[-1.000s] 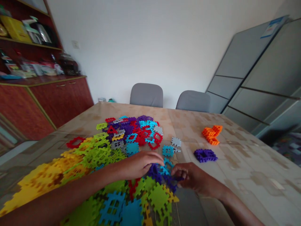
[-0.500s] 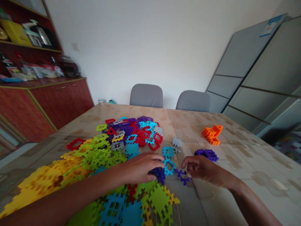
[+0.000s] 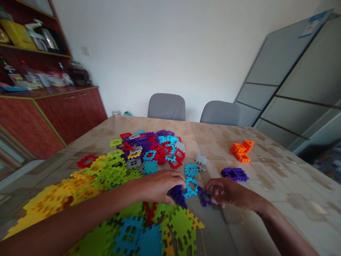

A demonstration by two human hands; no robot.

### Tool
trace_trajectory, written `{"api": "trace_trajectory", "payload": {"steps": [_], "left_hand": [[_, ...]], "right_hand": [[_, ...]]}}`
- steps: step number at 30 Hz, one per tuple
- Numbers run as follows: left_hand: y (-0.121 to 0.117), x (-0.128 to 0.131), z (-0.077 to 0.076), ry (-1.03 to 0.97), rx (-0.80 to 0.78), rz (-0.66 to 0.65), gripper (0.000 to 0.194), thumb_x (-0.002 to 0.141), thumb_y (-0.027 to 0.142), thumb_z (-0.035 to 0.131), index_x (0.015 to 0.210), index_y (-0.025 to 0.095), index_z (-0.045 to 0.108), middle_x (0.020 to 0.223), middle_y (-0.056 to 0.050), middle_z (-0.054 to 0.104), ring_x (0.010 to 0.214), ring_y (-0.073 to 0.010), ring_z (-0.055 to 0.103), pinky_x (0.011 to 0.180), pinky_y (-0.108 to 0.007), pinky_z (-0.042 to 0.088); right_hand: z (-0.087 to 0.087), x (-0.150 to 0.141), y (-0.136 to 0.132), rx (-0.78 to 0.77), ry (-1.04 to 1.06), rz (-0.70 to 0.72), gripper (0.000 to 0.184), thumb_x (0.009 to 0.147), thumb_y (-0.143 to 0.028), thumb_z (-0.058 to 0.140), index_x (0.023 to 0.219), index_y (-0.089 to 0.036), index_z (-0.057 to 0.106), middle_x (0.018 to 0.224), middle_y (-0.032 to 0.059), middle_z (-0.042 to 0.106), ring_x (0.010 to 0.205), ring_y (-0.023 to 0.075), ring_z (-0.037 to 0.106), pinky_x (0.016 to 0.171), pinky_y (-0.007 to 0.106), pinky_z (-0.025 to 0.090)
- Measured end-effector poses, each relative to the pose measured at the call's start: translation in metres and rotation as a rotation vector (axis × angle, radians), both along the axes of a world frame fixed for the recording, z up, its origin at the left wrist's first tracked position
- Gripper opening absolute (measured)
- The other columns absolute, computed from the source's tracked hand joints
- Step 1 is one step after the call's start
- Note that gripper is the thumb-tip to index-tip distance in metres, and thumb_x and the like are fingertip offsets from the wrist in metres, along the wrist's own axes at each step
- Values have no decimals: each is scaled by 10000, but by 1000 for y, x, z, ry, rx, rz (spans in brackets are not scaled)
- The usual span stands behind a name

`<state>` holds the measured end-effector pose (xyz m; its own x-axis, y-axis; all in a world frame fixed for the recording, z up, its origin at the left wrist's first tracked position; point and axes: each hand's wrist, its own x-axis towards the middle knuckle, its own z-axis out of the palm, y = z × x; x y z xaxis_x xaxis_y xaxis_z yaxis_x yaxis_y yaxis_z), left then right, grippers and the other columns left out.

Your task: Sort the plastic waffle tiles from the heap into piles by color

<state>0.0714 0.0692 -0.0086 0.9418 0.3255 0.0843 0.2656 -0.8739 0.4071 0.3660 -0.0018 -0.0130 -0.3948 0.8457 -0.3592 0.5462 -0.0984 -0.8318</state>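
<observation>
My left hand [image 3: 162,186] reaches in from the left, with fingers curved and thumb apart. Dark purple plastic interlocking pieces [image 3: 179,196] lie beside its fingertips, partly hidden by the hand. My right hand [image 3: 226,192] is curled, its fingertips on the edge of a purple open-frame piece [image 3: 204,198] at the table surface. Between the hands lies a light-blue frame piece [image 3: 191,187], with a light-blue window piece [image 3: 191,170] just beyond it. Behind my right hand rests a purple stack of pieces [image 3: 234,174].
Yellow pieces [image 3: 50,197] and green pieces [image 3: 112,170] spread under and around my left forearm. Red pieces [image 3: 160,155] are mixed with other colours farther back. An orange stack [image 3: 242,151] stands at right on the table [image 3: 274,177]. Two grey chairs [image 3: 166,106] face me.
My right fingers have closed in on the purple frame piece, which has turned and shifted slightly. My left hand stays almost in place. The view has tilted a little.
</observation>
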Motion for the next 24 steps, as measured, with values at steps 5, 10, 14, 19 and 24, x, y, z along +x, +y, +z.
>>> {"api": "trace_trajectory", "payload": {"steps": [5,10,14,19,24], "left_hand": [[1,7,6,61,17,-26,479,693,111,904,1100,227,680,1169,-45,708,1106,-252,665,941,-298,475],[-1,9,8,111,51,-12,396,729,123,868,1060,231,681,1067,-20,693,1008,-227,677,851,-267,490],[-3,8,5,139,90,14,364,716,151,849,1031,240,690,1012,-17,682,965,-246,671,827,-292,490],[-4,8,9,135,127,53,345,682,173,834,991,237,693,978,-18,678,932,-261,664,803,-315,494],[-17,33,21,69,143,31,330,745,242,782,1055,245,668,1046,-18,676,945,-237,674,787,-305,506]], "right_hand": [[2,0,1,-14,5,12,220,744,-286,693,934,-177,673,666,-29,647,533,119,570,523,228,458],[5,-1,1,-78,-41,-21,152,701,-230,653,841,-170,655,707,-5,684,556,128,623,543,236,473],[7,0,0,-119,-22,-36,176,698,-247,668,854,-171,640,710,-12,680,553,122,632,541,232,474],[13,7,-1,-43,93,-109,285,764,-367,736,935,-180,607,665,-47,630,530,116,636,511,220,450],[29,18,-9,46,274,-298,449,727,-522,819,940,-198,594,680,-46,629,556,129,636,551,260,490]]}}
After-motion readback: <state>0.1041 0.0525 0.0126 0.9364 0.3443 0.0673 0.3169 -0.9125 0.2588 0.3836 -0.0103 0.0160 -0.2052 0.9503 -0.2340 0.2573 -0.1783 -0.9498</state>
